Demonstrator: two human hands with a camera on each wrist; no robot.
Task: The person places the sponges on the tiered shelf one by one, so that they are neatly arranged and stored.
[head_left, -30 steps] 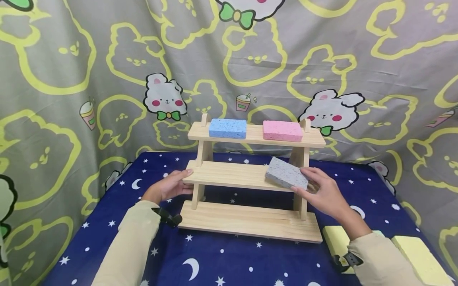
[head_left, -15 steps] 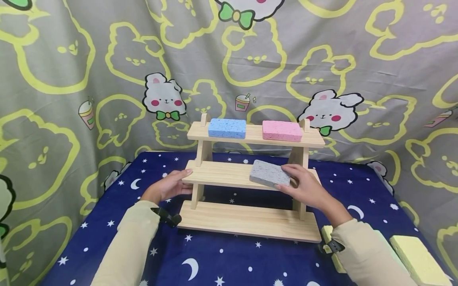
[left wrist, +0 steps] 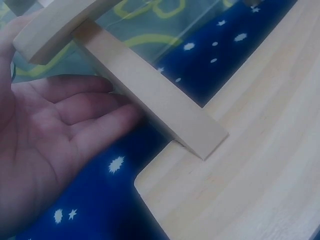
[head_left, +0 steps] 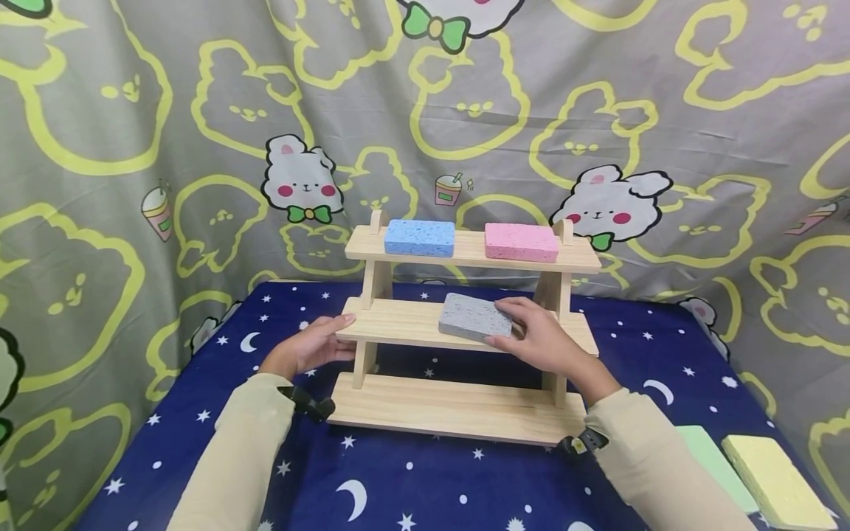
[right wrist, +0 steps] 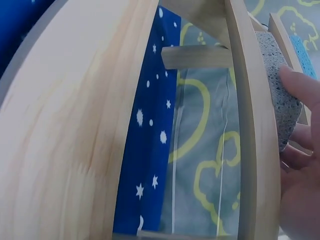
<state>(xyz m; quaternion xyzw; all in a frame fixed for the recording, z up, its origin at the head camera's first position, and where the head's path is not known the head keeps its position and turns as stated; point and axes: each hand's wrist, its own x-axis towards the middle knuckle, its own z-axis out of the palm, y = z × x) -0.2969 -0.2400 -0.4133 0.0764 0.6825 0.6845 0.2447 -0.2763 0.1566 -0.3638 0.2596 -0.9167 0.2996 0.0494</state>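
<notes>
- We pinch the grey sponge (head_left: 473,317) in our right grip (head_left: 543,341), at the front of the middle shelf (head_left: 395,319).
- Our left grip (head_left: 311,346) holds that shelf's left end.
- We see a blue sponge (head_left: 420,238) and pink sponge (head_left: 521,243) above.

A grey fabric curtain (head_left: 372,110) printed with white rabbits hangs past the far edge of the dark-blue, star-patterned counter (head_left: 412,490). Near the right edge, a pale-yellow rectangular sponge (head_left: 775,479) lies beside a pale-green rectangular sponge (head_left: 720,466).
</notes>
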